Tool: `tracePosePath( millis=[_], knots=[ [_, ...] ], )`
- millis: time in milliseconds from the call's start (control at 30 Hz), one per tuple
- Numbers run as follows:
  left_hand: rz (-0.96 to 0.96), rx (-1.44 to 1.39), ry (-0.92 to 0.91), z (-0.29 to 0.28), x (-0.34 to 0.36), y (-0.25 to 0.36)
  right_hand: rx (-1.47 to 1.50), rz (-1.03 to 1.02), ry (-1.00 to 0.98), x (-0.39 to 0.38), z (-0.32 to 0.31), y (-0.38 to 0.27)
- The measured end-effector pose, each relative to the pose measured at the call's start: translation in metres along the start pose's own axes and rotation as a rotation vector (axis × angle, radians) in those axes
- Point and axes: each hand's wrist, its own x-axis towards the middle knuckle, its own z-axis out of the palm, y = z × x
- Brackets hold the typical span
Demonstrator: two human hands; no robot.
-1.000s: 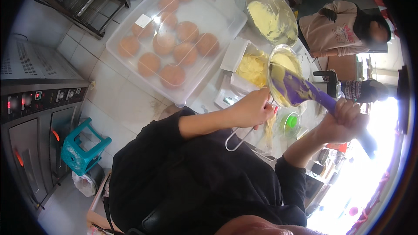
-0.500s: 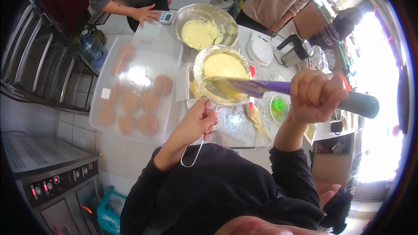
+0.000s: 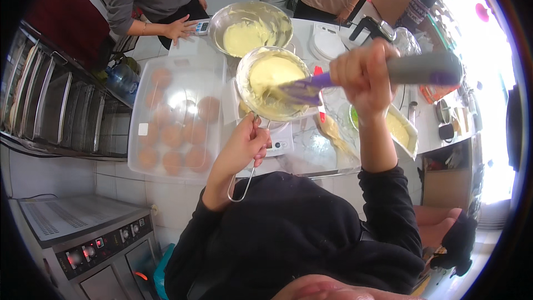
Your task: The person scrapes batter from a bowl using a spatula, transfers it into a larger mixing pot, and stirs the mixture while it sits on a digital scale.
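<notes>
My left hand [image 3: 244, 147] is closed round the wire handle of a round metal sieve [image 3: 242, 88], its looped end sticking out below the fist. Thick, pale yellow batter [image 3: 272, 72] fills much of the sieve. Gripped in my right hand [image 3: 368, 75] is a purple spatula [image 3: 317, 82] with a grey handle; its blurred blade lies in the batter at the sieve's near side. A white kitchen scale [image 3: 282, 145] shows partly under the sieve. Just beyond stands a large metal bowl [image 3: 217, 25] with more batter.
A lidded clear plastic box [image 3: 158, 172] of round brown cakes stands left. A pastry brush [image 3: 327, 128] lies right of the scale, near a batter-filled tray [image 3: 415, 136]. Across the table, one person's hand [image 3: 179, 29] rests by a small device; another person stands behind. An oven [image 3: 89, 211] is lower left.
The spatula and my right hand have moved up and left in the picture, the blade still in the batter. My left hand keeps its hold on the handle. The whole view has shifted slightly.
</notes>
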Motion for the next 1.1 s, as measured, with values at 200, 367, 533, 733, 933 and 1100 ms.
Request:
tracePosePath(
  millis=[200, 367, 533, 733, 933, 1100],
  knots=[
    [-0.019, -0.031, 0.016, -0.003, -0.001, -0.007, 0.103, -0.238, -0.041, 0.000, 0.004, -0.015],
    [-0.024, 0.032, 0.027, -0.001, 0.000, -0.008, 0.020, 0.002, 0.125, -0.001, 0.011, 0.006],
    [-0.023, -0.013, 0.021, -0.006, 0.000, -0.004, 0.152, -0.080, 0.160, 0.002, 0.033, -0.005],
    [-0.027, 0.021, -0.010, -0.007, 0.001, -0.012, -0.054, -0.008, 0.320, 0.011, 0.028, 0.010],
    [-0.026, 0.040, -0.037, -0.005, 0.002, -0.006, -0.125, 0.028, 0.292, 0.005, 0.030, 0.010],
    [-0.020, 0.022, -0.069, -0.009, 0.010, -0.009, 0.143, -0.088, 0.363, 0.009, 0.031, -0.003]
  ],
)
